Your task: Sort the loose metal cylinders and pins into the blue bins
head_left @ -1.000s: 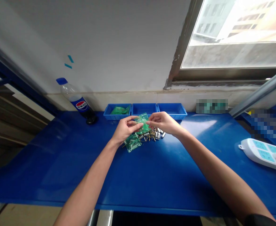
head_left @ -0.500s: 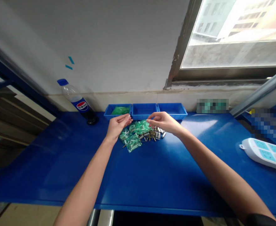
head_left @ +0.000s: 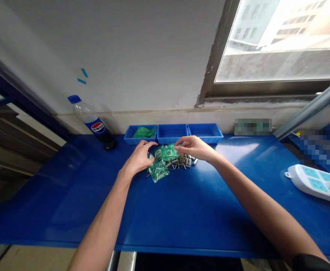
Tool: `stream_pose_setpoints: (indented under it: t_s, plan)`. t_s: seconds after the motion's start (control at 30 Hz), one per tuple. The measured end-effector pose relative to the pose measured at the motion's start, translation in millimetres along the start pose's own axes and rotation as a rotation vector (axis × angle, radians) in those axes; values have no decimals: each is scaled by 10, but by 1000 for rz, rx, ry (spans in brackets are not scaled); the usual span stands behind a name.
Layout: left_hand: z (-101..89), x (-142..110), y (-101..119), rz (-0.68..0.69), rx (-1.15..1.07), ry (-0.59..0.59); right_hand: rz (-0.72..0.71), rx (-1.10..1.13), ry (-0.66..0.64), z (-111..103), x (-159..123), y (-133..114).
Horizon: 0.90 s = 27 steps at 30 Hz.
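My left hand (head_left: 139, 157) is at the left side of a heap of small green plastic bags (head_left: 159, 170), its thumb and fingers apart with nothing visibly held between them. The thumb overlaps the leftmost bags. My right hand (head_left: 193, 146) is closed, thumb and forefinger together at the corner of a green plastic bag (head_left: 170, 151) at the back of the heap. Below the right hand lies a loose pile of small brass-coloured screws (head_left: 179, 162) and silver metal cylinders (head_left: 195, 162), partly covered by that hand. The bags hold small pieces too indistinct to name.
Three blue bins stand in a row behind the heap; the left bin (head_left: 127, 140) contains green plastic bags (head_left: 144, 132). A cola bottle (head_left: 97, 127) stands at the back left of the blue table (head_left: 187, 214). A white power strip (head_left: 297, 174) lies at right.
My left hand has moved down and slightly left, its fingers spreading from a closed pose. The right hand has stayed nearly still at the bag.
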<state>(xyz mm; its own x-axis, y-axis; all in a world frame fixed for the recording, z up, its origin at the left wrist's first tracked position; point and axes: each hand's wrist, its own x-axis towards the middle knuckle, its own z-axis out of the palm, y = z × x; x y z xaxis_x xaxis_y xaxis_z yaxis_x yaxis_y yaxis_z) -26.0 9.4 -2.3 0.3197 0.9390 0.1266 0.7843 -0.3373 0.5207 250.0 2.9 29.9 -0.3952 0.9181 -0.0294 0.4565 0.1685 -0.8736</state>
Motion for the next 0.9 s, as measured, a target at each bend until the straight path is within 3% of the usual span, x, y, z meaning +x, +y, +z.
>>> stream_pose_setpoints:
  t_s: [0.17, 0.37, 0.47, 0.63, 0.73, 0.9]
  plan:
    - [-21, 53, 1, -3, -172, 123, 0, -12, 4, -4, -6, -7]
    - [-70, 38, 259, 26, -335, 380, -14, -32, 4, 9, 5, 6]
    - [-6, 22, 395, 23, -411, 434, -16, -19, 33, 44, 14, 20]
    - [161, 16, 547, -10, -724, 352, -16, 167, -67, 85, 11, 23]
    - [186, 21, 550, -16, -824, 270, -12, 218, -54, 64, 6, 12]
    - [76, -3, 477, -17, -771, -59, -27, 290, 3, 21, 1, -13]
